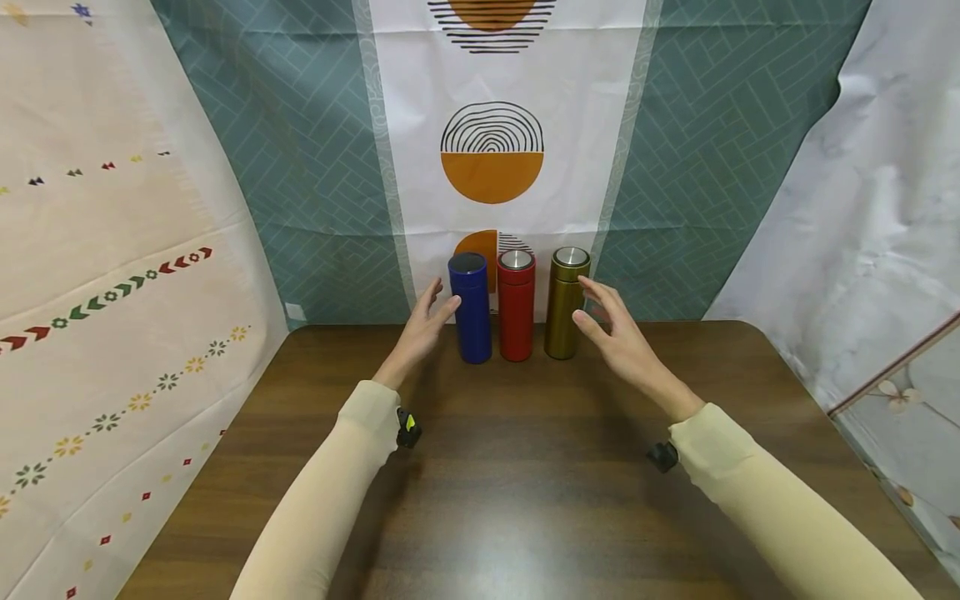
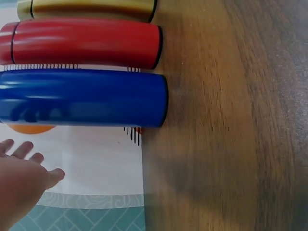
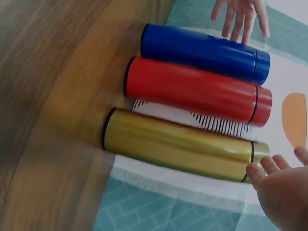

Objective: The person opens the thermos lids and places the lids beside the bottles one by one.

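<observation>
Three slim vacuum flasks stand upright in a row at the table's far edge: a blue flask (image 1: 472, 317), a red flask (image 1: 516, 312) and a gold flask (image 1: 562, 312). To the left of the blue one, my left hand (image 1: 424, 329) is held up with fingers spread, nothing in its grasp. In the left wrist view a gap shows between that hand (image 2: 24, 178) and the blue flask (image 2: 82, 98). Beside the gold flask, my right hand (image 1: 618, 337) has its fingers loosely bent, and they overlap the flask's upper part in the head view. It holds nothing.
The brown wooden table (image 1: 480, 475) stretches toward me. Behind the flasks hangs a teal and white cloth (image 1: 315, 167) with orange half circles. A cream patterned cloth (image 1: 112, 250) hangs at left, a white one (image 1: 885, 208) at right. Both wrists carry small black cameras (image 1: 407, 427).
</observation>
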Available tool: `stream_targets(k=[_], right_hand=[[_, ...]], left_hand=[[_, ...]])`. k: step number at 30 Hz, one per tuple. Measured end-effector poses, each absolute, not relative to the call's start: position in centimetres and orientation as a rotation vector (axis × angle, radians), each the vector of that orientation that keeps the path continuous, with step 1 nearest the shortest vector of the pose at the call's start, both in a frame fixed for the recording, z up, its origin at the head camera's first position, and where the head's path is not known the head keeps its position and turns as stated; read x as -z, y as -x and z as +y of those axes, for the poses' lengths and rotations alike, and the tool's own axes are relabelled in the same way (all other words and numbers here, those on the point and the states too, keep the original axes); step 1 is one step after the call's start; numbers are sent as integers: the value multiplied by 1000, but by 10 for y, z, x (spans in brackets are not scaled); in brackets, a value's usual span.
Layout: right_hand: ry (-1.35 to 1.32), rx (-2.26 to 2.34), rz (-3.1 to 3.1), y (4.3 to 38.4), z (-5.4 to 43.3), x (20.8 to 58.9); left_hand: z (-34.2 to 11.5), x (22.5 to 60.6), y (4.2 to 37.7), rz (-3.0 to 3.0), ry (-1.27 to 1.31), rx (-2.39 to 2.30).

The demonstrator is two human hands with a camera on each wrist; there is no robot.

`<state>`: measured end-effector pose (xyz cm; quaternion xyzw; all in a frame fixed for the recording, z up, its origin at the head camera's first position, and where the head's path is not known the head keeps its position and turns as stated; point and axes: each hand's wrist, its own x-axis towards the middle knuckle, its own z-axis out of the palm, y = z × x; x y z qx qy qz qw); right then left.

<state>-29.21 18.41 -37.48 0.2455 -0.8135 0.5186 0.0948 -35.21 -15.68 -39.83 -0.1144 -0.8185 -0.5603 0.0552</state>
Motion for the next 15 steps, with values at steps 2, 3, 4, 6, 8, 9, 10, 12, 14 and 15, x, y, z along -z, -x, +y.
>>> stream_targets(k=[2,3,4,6,8,9,10,12,14,15], right_hand=[[-753,-1540,-2394,293,178,375],[-766,-1541,-2387,293,175,375],[-777,-1541,-2383,293,172,375],[-793,-1531,-2379,294,166,375],[-804,-1528,-2383,295,161,375],[-802,-1527,-2388,295,159,375],[-799,-1527,-2393,295,157,374],[-800,-1532,-2399,295,153,374],[-803,-1541,-2398,295,150,373],[-804,-1543,-2397,295,149,372]], left_hand=[[-156,399,354,-2489,333,1699],[-155,399,356,-2488,327,1703],[-155,399,357,-2485,321,1714],[-153,399,359,-2473,318,1738],[-152,400,361,-2465,314,1761],[-151,400,362,-2462,309,1771],[-150,400,362,-2461,308,1778],[-149,401,364,-2462,294,1786],[-147,401,365,-2460,281,1801],[-147,402,366,-2458,284,1809]])
